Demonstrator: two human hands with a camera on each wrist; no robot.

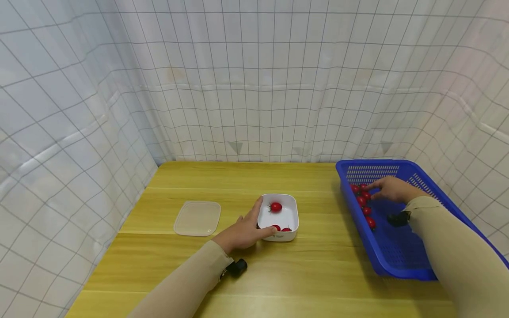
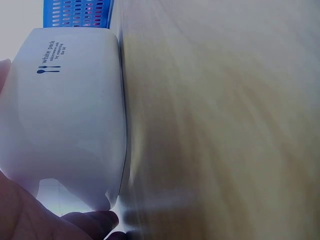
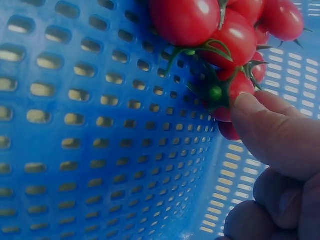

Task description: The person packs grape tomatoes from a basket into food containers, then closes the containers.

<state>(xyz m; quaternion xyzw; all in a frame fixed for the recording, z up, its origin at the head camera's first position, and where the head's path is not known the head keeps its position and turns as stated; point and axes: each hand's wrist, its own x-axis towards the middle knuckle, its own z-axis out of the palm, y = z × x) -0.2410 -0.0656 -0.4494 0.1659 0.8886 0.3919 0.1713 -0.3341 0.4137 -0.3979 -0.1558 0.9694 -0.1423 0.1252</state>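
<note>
My left hand [image 1: 244,229] holds a white square food container [image 1: 292,216] at its left side, thumb over the near rim and fingers along the left wall. Inside lie a cherry tomato [image 1: 275,207] and two more by the near wall. In the left wrist view, the container's printed wall [image 2: 70,110] faces me, with curled fingers [image 2: 95,222] at its lower edge. My right hand [image 1: 393,190] reaches into a blue basket [image 1: 375,254]. Its thumb and forefinger pinch a cherry tomato [image 3: 239,86] with a green stem, among several others [image 3: 187,20].
A translucent lid [image 1: 197,218] lies flat on the wooden table [image 1: 318,278], left of the container. White gridded curtain [image 1: 254,88] encloses the back and sides. The basket stands at the table's right side, its slotted wall [image 3: 85,150] filling much of the right wrist view.
</note>
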